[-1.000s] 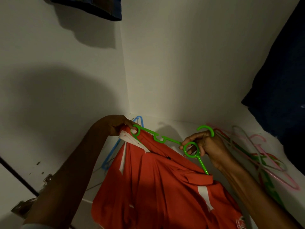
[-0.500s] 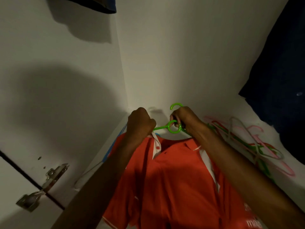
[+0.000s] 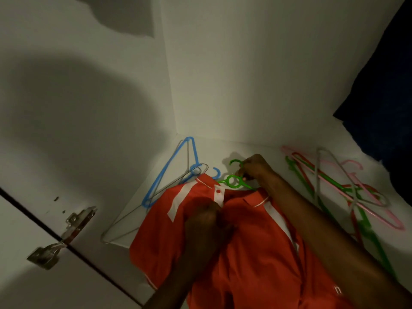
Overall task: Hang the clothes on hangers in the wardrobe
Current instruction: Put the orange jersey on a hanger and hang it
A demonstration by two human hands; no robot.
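Note:
An orange-red polo shirt [image 3: 249, 246] with white stripes lies over a bright green plastic hanger [image 3: 233, 181], whose ring and hook stick out above the collar. My right hand [image 3: 256, 169] grips the green hanger at its neck, just under the hook. My left hand [image 3: 205, 219] is lower, its fingers curled into the shirt's front placket below the red button. The hanger's arms are hidden inside the shirt. All of this is low inside a white wardrobe.
A blue hanger [image 3: 171, 172] and a grey wire hanger [image 3: 142, 215] lie on the wardrobe floor at left. A pile of pink, green, red and grey hangers [image 3: 347, 188] lies at right. Dark blue clothing [image 3: 383, 103] hangs at right. A door hinge [image 3: 64, 237] sits at lower left.
My left hand has dropped from the collar down to the shirt's front. The shirt and hanger sit lower, and the blue and wire hangers have come into sight.

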